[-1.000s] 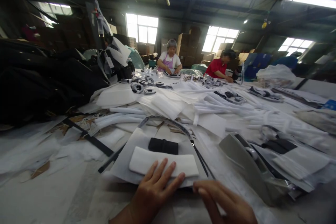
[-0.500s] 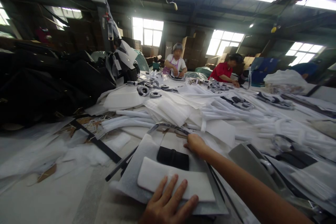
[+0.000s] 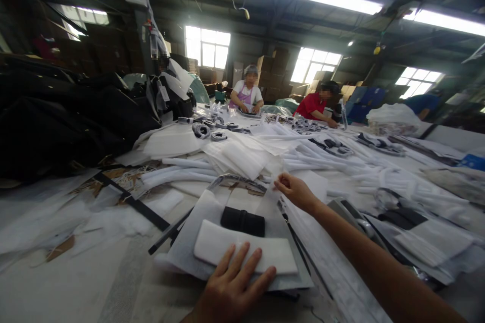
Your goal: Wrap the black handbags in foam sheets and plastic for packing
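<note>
My left hand (image 3: pixel 237 282) lies flat with fingers spread on a thick white foam pad (image 3: pixel 248 247). Beneath the pad is a thin, translucent white wrapping sheet (image 3: pixel 185 252), spread over something dark whose edge shows at the front. A black rolled piece with a band round its middle (image 3: pixel 242 221) rests just beyond the pad. Farther out, my right hand (image 3: pixel 295 191) pinches the sheet's far right corner and holds it raised. A plastic-wrapped curved handle (image 3: pixel 235 177) arches behind the sheet, with dark straps at both sides.
To the right lie a grey tape dispenser (image 3: pixel 352 212) and another wrapped bundle (image 3: pixel 428 237). White foam tubes (image 3: pixel 341 161) and foam sheets (image 3: pixel 242 156) cover the table beyond. Black bags (image 3: pixel 68 116) are heaped at left. Two people work across the table.
My right hand has moved from the near right edge to the far right corner and lifted the wrapping sheet there. My left hand stays on the foam pad.
</note>
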Demonstrator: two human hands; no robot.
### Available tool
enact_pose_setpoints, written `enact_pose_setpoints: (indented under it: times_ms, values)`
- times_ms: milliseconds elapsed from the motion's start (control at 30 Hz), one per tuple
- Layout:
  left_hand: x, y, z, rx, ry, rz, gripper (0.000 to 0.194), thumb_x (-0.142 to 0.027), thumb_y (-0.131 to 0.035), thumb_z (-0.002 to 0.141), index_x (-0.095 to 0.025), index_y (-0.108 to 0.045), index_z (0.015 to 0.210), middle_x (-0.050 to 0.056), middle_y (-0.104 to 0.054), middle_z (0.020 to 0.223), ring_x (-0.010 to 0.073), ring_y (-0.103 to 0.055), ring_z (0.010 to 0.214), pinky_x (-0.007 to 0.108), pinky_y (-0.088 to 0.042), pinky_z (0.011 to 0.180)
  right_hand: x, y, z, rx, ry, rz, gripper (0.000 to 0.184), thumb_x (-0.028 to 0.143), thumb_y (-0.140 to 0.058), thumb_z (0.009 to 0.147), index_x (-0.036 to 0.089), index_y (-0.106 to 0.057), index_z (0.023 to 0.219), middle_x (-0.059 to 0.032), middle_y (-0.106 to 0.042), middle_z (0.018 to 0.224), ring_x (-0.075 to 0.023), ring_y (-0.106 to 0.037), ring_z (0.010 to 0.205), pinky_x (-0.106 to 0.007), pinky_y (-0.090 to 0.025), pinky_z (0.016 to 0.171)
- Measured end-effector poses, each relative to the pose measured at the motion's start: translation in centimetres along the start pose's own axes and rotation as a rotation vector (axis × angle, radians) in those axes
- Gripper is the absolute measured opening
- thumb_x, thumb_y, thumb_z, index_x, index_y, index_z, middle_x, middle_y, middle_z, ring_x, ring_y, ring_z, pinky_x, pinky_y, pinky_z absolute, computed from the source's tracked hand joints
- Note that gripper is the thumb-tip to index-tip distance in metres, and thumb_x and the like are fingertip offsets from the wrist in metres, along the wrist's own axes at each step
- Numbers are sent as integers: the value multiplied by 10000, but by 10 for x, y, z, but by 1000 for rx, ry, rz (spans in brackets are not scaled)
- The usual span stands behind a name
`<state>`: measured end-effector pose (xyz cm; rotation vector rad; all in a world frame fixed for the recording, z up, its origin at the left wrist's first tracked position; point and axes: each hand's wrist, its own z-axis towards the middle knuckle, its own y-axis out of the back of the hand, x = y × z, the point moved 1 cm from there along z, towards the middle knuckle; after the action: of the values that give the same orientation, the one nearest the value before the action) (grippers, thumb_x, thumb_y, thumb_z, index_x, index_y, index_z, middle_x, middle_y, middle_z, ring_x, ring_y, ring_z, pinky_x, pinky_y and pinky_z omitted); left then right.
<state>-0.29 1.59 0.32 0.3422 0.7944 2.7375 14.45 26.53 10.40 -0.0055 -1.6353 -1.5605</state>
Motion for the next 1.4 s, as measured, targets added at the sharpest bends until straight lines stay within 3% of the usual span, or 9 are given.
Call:
enact_pose_setpoints:
  times_ms: [233,367,433,667,800,967,1200,1300,1400]
  values:
    - [2,6,3,57,-50,47,336,-298,-498,1018,-386,-593,1328,-20,-677,1299,202,-639,1205,399,-396,1145,20,14,-24,56,101,282,473,367,-705,799,170,-597,1214,32,-622,776,-126,-635,652,-236,-509,608]
    - [2,8,7,55,-43,36,344,-285,-479,1026,-392,-593,1333,-29,-694,1273,202,-649,1190,395,-375,1156,37,14,-65,78,182,267,136,293,-698,827,187,-746,897,-5,-660,810,-153,-650,759,-260,-522,724]
    - [1,7,7,41,-24,17,342,-279,-475,1028,-395,-603,1323,-36,-699,1264,199,-652,1185,391,-337,1178,43,6,-94,35,262,207,135,244,-643,880,209,-760,824,-31,-700,881,-162,-671,822,-267,-528,790]
    - [-2,5,6,37,25,-68,321,-268,-450,1037,-351,-646,1277,-39,-672,1312,189,-619,1229,377,-318,1189,42,-43,-173,-202,448,-18,238,127,-492,969,226,-696,1042,-60,-745,962,-189,-709,893,-284,-575,807]
    - [1,11,9,87,12,-70,348,-232,-393,1054,-299,-657,1270,-50,-662,1326,176,-615,1232,355,-282,1206,44,-51,-183,-350,489,-66,188,116,-507,969,218,-651,1034,-56,-719,918,-193,-679,845,-314,-573,790]
    - [2,14,14,149,-40,-9,388,-200,-350,1063,-301,-587,1354,-41,-672,1312,147,-622,1220,324,-323,1186,52,-51,-181,-309,525,-89,214,125,-464,994,195,-667,992,-52,-710,848,-179,-648,783,-307,-574,738]
    - [-2,13,12,234,16,-28,370,-235,-374,1059,-326,-601,1336,-35,-653,1340,179,-607,1244,360,-401,1138,59,-47,-210,-339,801,-55,179,118,-523,978,137,-697,1017,-56,-773,876,-164,-690,790,-278,-587,739]
    - [-2,15,12,269,26,-49,381,-218,-364,1059,-320,-597,1342,-33,-632,1366,189,-591,1265,367,-406,1132,54,-66,-232,-321,824,-24,166,189,-548,986,133,-704,974,-43,-779,844,-146,-700,740,-248,-589,716]
    - [-2,16,13,276,23,-63,381,-220,-361,1059,-314,-601,1339,-34,-633,1363,193,-592,1265,370,-408,1131,47,-100,-242,-348,811,-164,240,230,-491,1015,166,-711,1089,-40,-788,996,-180,-726,934,-291,-599,841]
